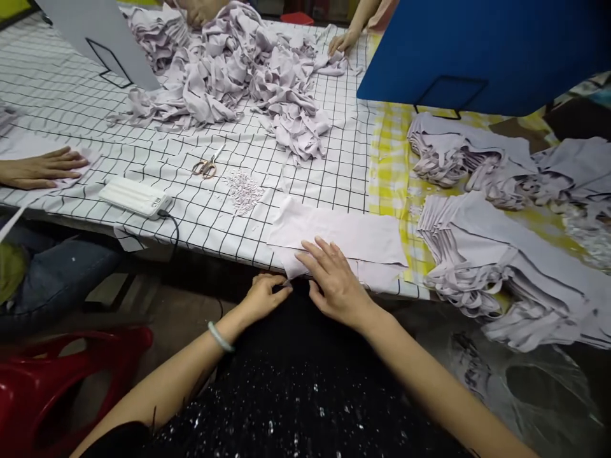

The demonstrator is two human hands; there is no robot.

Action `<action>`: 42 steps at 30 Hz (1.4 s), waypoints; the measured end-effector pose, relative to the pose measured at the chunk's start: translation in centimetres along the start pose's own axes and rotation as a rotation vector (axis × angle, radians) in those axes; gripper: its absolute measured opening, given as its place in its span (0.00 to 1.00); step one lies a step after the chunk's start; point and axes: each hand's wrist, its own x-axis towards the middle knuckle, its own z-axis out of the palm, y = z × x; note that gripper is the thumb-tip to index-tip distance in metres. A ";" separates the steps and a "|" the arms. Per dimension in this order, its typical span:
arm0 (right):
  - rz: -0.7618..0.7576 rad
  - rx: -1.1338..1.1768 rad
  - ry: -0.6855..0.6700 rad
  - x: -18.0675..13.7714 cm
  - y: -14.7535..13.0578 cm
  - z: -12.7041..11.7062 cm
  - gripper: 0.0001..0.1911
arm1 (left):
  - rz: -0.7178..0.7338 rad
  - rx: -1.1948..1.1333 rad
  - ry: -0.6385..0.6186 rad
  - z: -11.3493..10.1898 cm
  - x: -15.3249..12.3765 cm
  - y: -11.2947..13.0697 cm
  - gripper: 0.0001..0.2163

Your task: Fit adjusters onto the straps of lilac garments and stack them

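Observation:
A flat pale lilac fabric piece (344, 236) lies at the near table edge on the black-checked tablecloth (200, 216). My right hand (334, 283) rests on its front left corner with the fingers spread and pressing down. My left hand (263, 296) is just below the table edge, fingers pinched on the corner of the same fabric where it hangs over. A pale green bangle (220, 337) circles my left wrist.
Scissors (206, 166) and a small heap of fabric snippets (243, 189) lie mid-table, a white power strip (134, 197) to the left. A big pile of lilac fabric (238, 70) sits far back, stacked pieces (477, 254) at right. Other people's hands (42, 168) work nearby. Red stool (57, 381) lower left.

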 end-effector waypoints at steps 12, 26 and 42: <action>-0.097 0.147 0.210 0.0 -3.8 2.4 0.10 | 0.067 -0.403 -0.065 -4.5 -2.6 2.4 0.21; 0.970 1.321 0.230 6.7 2.3 -2.1 0.17 | 0.008 -0.709 -0.264 -3.2 1.5 3.5 0.16; 0.757 1.569 -0.131 7.2 -3.0 -3.6 0.16 | 0.044 -0.917 -0.115 -8.2 2.7 6.7 0.13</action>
